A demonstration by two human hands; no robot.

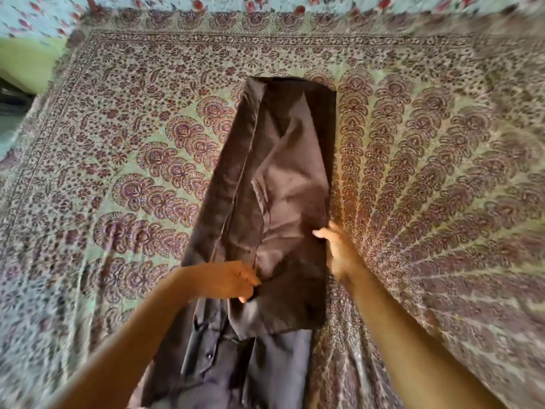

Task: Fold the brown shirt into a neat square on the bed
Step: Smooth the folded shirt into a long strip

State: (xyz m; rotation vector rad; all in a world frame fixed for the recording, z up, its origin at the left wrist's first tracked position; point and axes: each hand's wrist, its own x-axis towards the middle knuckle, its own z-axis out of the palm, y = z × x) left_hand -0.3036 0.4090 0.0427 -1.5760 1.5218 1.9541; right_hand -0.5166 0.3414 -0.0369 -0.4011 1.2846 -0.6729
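Observation:
The brown shirt (pixel 283 178) lies on the bed as a long narrow strip running away from me, its sides folded inward. Its button placket and a darker part show at the near end. My left hand (pixel 236 280) pinches a fold of cloth near the strip's middle seam, low on the shirt. My right hand (pixel 336 246) grips the shirt's right edge a little farther up, thumb on top of the cloth and fingers at the edge.
The bed is covered by a green spread with dark red paisley print (pixel 442 172). A floral light-blue cloth (pixel 206 2) runs along the far edge. A green wall (pixel 26 63) and the bed's left edge show at upper left.

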